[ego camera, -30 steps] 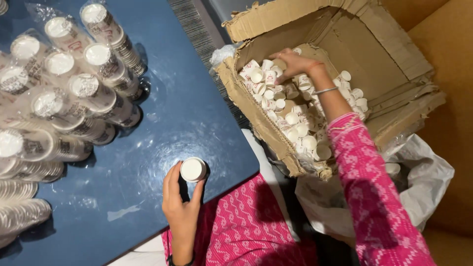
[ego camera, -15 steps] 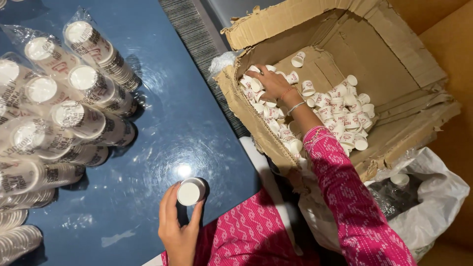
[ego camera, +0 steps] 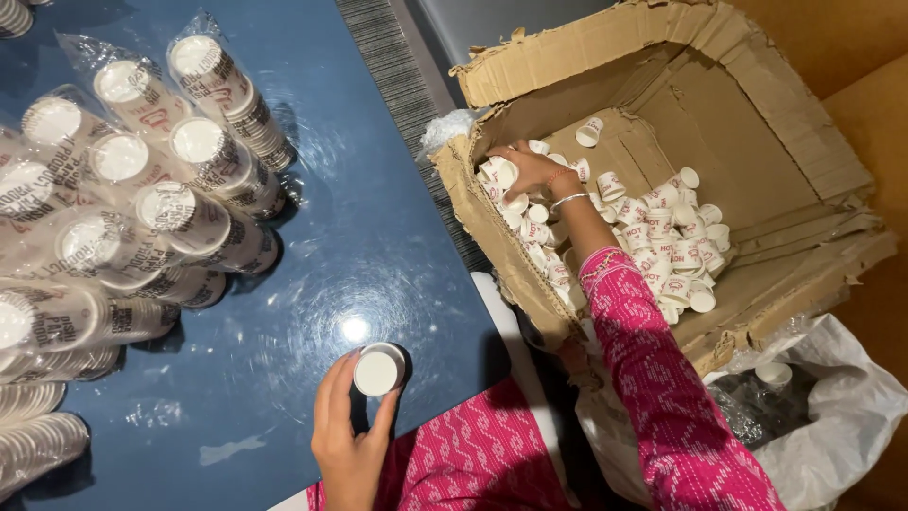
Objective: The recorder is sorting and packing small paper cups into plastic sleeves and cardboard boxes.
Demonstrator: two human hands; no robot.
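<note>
My left hand [ego camera: 348, 431] rests on the dark blue table [ego camera: 369, 246] near its front edge, with thumb and fingers wrapped around a short stack of small white paper cups [ego camera: 378, 369] standing upright. My right hand [ego camera: 528, 172] reaches into a torn cardboard box [ego camera: 662, 57] on the right. Its fingers lie on the loose small paper cups [ego camera: 653, 241] piled inside, near the box's left wall. I cannot tell whether it grips one. A pink patterned sleeve covers my right forearm.
Several plastic-wrapped sleeves of stacked paper cups [ego camera: 142, 189] lie along the table's left side. A white plastic bag [ego camera: 832, 416] with a cup in it sits at the lower right, below the box. A ribbed grey strip [ego camera: 397, 95] runs along the table's right edge.
My right hand has moved left across the cups toward the box's left wall. My left hand has stayed on the cup stack. The view has shifted slightly.
</note>
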